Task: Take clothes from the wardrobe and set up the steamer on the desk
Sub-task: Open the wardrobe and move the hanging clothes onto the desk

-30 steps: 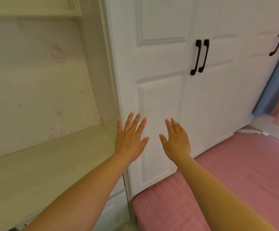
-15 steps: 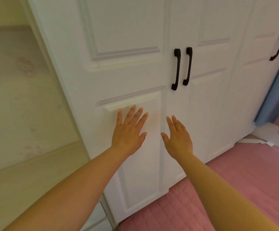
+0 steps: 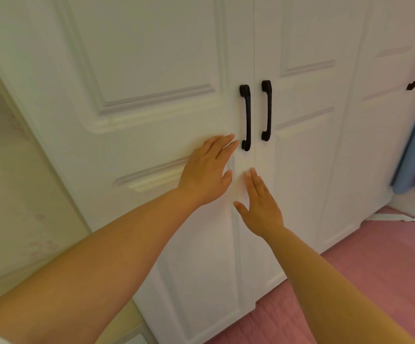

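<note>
My left hand [image 3: 207, 170] reaches out flat, fingers straight and holding nothing, its tips just beside the left of two dark curved handles [image 3: 246, 117]. My right hand [image 3: 261, 207] hovers lower, also spread and bare. Both face the white wardrobe [image 3: 152, 58], its smooth panelled doors shut. I judge nothing is done: no clothes out, steamer and desk unseen, pink bedding [image 3: 375, 269] below

I find nothing to read here: the white wardrobe [image 3: 152, 58] doors in front of me carry no lettering, label, brand or number, and the dark handles [image 3: 246, 117] on them are plain, with no mark I can make out.
</note>
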